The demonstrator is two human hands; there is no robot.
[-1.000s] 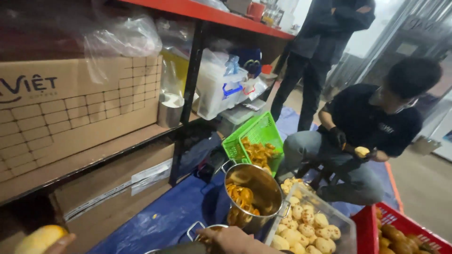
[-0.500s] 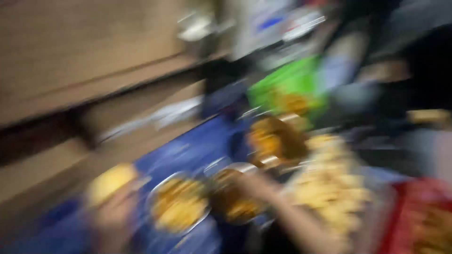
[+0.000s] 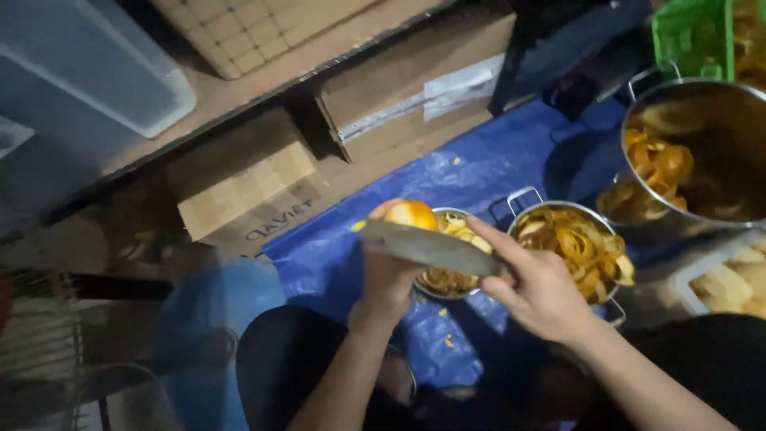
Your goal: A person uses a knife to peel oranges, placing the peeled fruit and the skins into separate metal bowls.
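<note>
My left hand (image 3: 388,275) holds an orange fruit (image 3: 409,214) up over a small metal bowl (image 3: 448,279) with peels in it. My right hand (image 3: 542,289) grips a long knife (image 3: 427,246), its blade lying flat against the underside of the fruit. Just right of the hands stands a metal pot (image 3: 570,239) filled with orange peels. Both arms reach up from the bottom of the head view, over my dark-clad knees.
A blue tarp (image 3: 471,175) covers the floor. A larger metal pot (image 3: 694,168) with peels stands at right, a green crate (image 3: 690,36) behind it, a clear tub of peeled fruit (image 3: 730,287) at the right edge. Cardboard boxes (image 3: 239,187) sit under a shelf at left.
The view has swung down from the shelves and the seated person to my hands. The fruit has risen from the lower left to the middle, and the knife now lies against it.
</note>
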